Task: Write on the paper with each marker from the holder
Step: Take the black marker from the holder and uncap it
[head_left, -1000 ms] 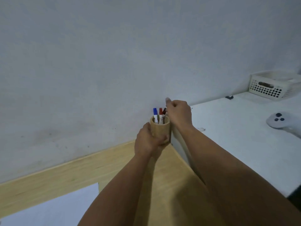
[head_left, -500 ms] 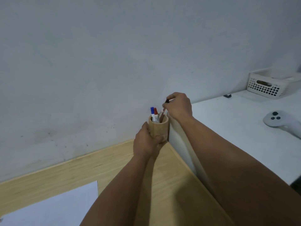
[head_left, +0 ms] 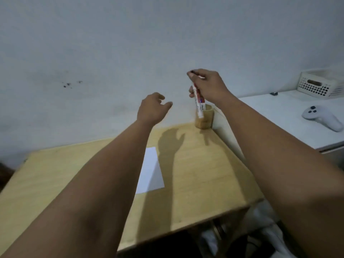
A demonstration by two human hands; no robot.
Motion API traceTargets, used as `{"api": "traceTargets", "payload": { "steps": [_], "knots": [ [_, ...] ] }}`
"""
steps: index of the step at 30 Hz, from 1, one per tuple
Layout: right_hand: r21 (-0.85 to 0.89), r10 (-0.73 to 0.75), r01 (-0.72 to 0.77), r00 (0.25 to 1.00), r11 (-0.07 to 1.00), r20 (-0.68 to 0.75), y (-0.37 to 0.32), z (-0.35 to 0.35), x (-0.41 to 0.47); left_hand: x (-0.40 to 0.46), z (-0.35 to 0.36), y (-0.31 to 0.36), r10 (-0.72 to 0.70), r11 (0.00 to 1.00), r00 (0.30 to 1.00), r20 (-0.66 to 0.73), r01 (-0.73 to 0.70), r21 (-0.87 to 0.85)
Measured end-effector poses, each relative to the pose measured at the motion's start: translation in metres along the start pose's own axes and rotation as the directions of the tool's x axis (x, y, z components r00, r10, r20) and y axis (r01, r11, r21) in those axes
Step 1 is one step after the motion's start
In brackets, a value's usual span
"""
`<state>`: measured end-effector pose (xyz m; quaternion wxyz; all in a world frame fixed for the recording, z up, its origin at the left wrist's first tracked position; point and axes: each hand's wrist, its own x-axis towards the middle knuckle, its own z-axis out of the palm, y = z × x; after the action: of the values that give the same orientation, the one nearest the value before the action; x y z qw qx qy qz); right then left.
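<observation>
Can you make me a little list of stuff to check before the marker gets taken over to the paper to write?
1. Marker held firmly: ok, the right hand grips its upper part.
2. Marker clear of the wooden holder: ok; its lower end hangs in front of the cup, not inside.
3. Cap off: cannot tell, the top end is hidden in the fingers.
4. Left hand free to steady the sheet: ok, open and holding nothing.
5. Paper flat on the wooden table: ok, though the left forearm covers part of it.
6. Other markers in the holder: cannot tell, none show from this angle.
</observation>
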<state>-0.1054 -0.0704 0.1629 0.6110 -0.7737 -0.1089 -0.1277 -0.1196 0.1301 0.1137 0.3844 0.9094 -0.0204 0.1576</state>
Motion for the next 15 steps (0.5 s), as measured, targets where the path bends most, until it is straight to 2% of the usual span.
{"api": "traceTargets", "payload": {
  "steps": [5, 8, 12, 15],
  "knots": [
    [-0.182, 0.192, -0.147, 0.946, 0.972, 0.261, -0.008, 0.067, -0.067, -0.056, -0.069, -0.033, -0.051, 0.998, 0.998, -0.033, 0.052, 0.028],
    [-0.185, 0.181, -0.117, 0.907, 0.976, 0.380, -0.004, 0.107, -0.099, -0.093, -0.096, -0.062, -0.110, 0.992, 0.994, 0.017, 0.109, 0.064],
    [-0.124, 0.153, -0.109, 0.889, 0.986, 0.431, 0.000, 0.148, -0.124, -0.132, -0.125, -0.096, -0.231, 0.966, 0.955, 0.186, 0.249, -0.074],
    [-0.123, 0.146, -0.102, 0.891, 0.987, 0.431, -0.006, 0.177, -0.134, -0.151, -0.138, -0.112, -0.241, 0.950, 0.947, 0.212, 0.275, -0.147]
  ]
}}
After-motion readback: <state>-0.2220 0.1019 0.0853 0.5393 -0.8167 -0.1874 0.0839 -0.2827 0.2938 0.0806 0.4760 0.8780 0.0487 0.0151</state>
